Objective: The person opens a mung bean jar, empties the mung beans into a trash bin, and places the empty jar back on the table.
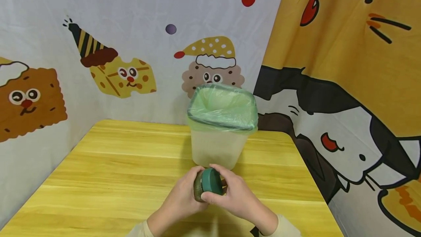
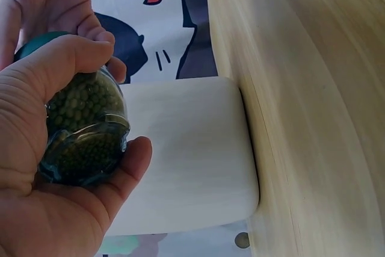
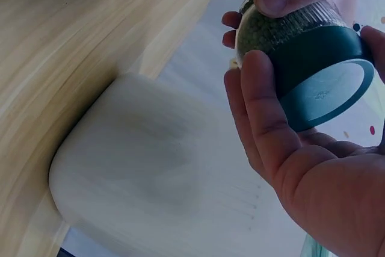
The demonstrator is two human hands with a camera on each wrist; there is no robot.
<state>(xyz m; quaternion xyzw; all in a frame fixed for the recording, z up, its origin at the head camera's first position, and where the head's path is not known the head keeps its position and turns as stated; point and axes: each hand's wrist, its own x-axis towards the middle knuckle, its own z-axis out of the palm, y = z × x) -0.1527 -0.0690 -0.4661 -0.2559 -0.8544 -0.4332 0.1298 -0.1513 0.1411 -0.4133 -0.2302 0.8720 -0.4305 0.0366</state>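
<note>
Between both hands is a clear jar (image 1: 198,187) of small green beans with a dark green screw lid (image 1: 212,181). My left hand (image 1: 180,196) grips the glass body; its thumb lies across the jar (image 2: 84,103) in the left wrist view, with other fingers beneath. The fingers and thumb of my right hand (image 1: 239,194) hold the lid's rim. In the right wrist view the lid (image 3: 313,58) sits on the jar, its top facing the right palm. The jar is tilted on its side, held over the table in front of the bin.
A whitish bin (image 1: 217,147) lined with a green plastic bag (image 1: 227,111) stands just beyond the hands on the wood-grain table (image 1: 131,164). Printed curtains (image 1: 138,3) hang behind the table and along its right side.
</note>
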